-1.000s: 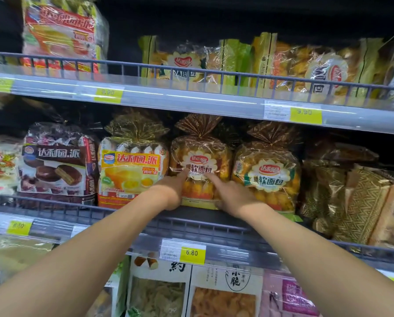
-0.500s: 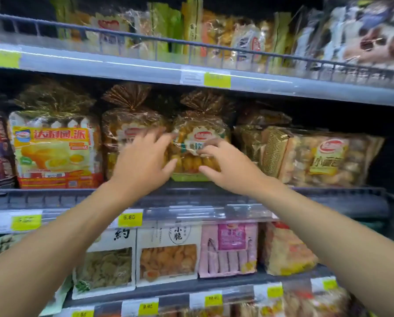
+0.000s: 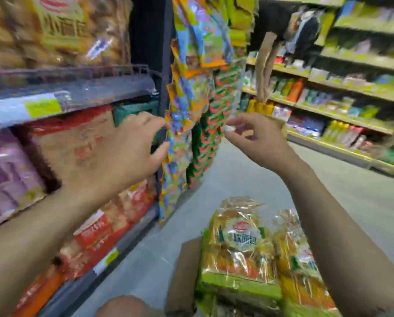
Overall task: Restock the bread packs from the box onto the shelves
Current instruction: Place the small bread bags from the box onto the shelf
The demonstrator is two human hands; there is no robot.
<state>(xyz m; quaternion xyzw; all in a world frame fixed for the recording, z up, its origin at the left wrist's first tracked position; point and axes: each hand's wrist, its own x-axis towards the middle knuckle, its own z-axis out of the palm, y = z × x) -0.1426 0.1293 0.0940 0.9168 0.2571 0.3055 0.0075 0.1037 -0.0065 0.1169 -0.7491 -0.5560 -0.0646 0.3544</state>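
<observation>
Both hands raised, empty: left hand point(image 3: 120, 154), right hand point(image 3: 258, 143)

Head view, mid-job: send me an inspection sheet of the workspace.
Surface: grey shop floor; grey wire-fronted shelf at left, stocked with packs.
Job's things: brown cardboard box low in view, holding a clear-wrapped bread pack and a second pack.
Clutter: colourful hanging snack strips at the shelf end.
Grippers: left hand and right hand raised, fingers loosely curled, holding nothing; left hand close to the strips, contact unclear.
Cables: nothing seen.
Surroundings: far aisle shelving with goods; the picture is blurred.
</observation>
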